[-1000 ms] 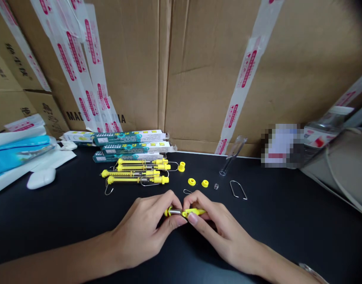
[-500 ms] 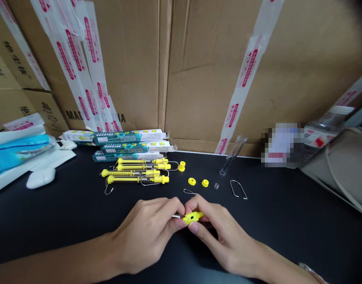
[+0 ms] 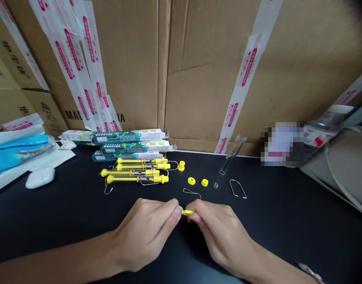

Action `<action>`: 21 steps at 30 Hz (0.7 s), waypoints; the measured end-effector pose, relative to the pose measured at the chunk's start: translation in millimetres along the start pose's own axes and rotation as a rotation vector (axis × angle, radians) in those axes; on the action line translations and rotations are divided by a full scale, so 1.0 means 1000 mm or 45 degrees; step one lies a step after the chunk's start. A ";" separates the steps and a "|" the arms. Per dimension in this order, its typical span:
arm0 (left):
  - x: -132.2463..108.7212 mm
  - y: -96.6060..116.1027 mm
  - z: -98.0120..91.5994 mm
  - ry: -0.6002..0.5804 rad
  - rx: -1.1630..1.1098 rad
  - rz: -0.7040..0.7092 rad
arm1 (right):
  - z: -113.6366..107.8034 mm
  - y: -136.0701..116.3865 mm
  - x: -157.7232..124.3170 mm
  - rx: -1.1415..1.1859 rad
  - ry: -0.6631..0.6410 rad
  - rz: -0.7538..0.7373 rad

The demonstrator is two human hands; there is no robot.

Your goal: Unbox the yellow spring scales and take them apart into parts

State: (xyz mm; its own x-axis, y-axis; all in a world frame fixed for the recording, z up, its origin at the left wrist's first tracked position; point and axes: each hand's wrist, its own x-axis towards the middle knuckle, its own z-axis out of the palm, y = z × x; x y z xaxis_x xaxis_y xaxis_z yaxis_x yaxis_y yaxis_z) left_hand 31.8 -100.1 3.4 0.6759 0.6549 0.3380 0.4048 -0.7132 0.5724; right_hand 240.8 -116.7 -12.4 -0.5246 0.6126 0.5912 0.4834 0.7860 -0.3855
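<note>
My left hand is closed, its thumb and forefinger pinching the left end of a small yellow plastic piece. My right hand pinches the same piece from the other side, so only a short strip shows between the fingertips. Whatever else lies inside my left fingers is hidden. Just beyond the hands lies a bent wire hook. Farther back are a yellow ring, a small yellow cap, a tiny spring and a flanged yellow plug. A larger wire loop lies to the right.
Several yellow spring scales lie in front of stacked green-and-white boxes. A clear tube leans at the back near the cardboard. A white case sits left, a plastic bottle right, on the black table.
The yellow piece has turned, now showing a thin edge instead of its face with the dark hole. My left thumb has shifted up over its end, covering the metal bit seen before.
</note>
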 end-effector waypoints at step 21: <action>0.002 0.003 0.001 0.126 0.280 0.013 | 0.001 0.002 0.004 0.062 0.037 0.368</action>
State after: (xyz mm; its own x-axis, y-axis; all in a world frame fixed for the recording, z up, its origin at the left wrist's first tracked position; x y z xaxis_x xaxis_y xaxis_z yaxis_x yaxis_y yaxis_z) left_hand 35.3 -100.8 5.2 0.6212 0.6612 0.4206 0.5303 -0.7499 0.3955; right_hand 239.3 -112.6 -11.8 -0.3495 0.8097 0.4714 0.5751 0.5826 -0.5743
